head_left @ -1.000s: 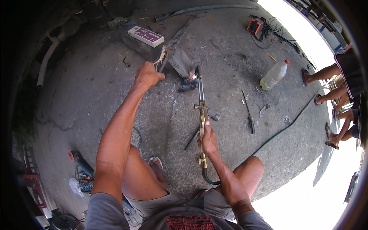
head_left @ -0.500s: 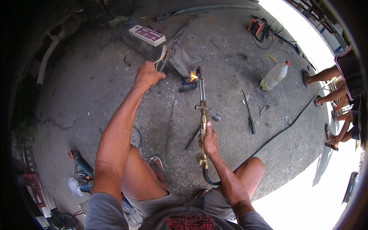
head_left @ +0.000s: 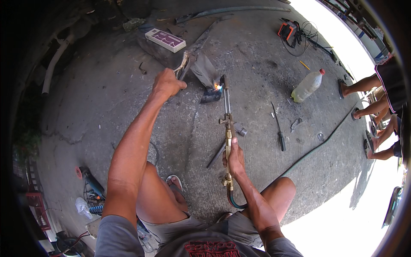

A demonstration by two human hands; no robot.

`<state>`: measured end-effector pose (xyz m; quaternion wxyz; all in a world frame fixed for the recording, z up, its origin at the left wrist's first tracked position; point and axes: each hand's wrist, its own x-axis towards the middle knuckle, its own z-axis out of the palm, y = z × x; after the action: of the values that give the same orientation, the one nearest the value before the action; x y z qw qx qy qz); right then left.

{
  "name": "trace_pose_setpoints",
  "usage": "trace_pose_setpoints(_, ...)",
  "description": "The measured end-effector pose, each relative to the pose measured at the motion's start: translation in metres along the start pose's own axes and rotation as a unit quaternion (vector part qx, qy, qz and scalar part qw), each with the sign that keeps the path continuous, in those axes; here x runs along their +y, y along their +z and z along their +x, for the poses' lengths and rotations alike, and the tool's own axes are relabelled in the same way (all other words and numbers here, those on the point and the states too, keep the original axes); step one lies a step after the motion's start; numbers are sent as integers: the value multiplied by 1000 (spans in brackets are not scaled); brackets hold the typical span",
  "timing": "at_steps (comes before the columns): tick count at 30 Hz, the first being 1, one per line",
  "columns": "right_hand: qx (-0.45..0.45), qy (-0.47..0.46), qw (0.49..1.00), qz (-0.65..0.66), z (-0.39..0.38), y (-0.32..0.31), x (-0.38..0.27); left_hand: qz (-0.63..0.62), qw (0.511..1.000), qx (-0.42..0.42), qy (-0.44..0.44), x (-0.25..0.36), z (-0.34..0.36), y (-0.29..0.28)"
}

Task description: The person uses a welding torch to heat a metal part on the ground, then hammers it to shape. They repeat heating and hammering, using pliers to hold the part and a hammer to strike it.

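My left hand (head_left: 168, 83) is closed around the handles of locking pliers (head_left: 183, 64), whose jaws sit at the upper end of a grey metal piece (head_left: 203, 68). My right hand (head_left: 234, 159) wraps the body of a brass gas torch (head_left: 228, 132). The torch's long tubes point away from me, and its angled head (head_left: 224, 80) is beside the metal's lower end. A small bright flame (head_left: 218, 87) burns there, at the edge of a dark, bent metal part (head_left: 210, 97). Whether the dark part is joined to the grey piece I cannot tell.
A plastic bottle (head_left: 307, 87) with a red cap and a screwdriver (head_left: 280, 133) are on the concrete right of the torch. A hose (head_left: 317, 147) runs rightward. A white-and-purple box (head_left: 165, 40) lies beyond my left hand. People's legs (head_left: 371, 105) are at right; an angle grinder (head_left: 91, 182) lies lower left.
The orange flame has shrunk to a smaller, whiter glow. Both my hands stay nearly in place. At the right, a bystander's foot has shifted.
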<state>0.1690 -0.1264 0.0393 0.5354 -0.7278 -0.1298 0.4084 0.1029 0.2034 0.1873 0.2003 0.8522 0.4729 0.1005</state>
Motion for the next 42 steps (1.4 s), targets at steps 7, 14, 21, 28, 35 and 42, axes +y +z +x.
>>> trace_pose_setpoints(7,14,-6,1000,-5,9,-1,-1,13,1000,-1,0,10,-4,-1)
trace_pose_setpoints(14,8,-4,1000,-16,4,-1,-4,5,1000,-12,-18,7,-3,-3)
trace_pose_setpoints(21,41,-48,994,-91,12,0,12,6,999,-27,-23,18,-4,-7)
trace_pose_setpoints(28,15,-14,992,-124,-3,7,-10,-13,999,-33,-27,-1,5,-1)
trace_pose_setpoints(35,44,-56,991,-117,-12,8,-10,-23,999,-38,-11,12,-1,-4)
trace_pose_setpoints(42,20,-44,994,-101,-16,6,-23,-21,999,-33,-1,7,-1,-3)
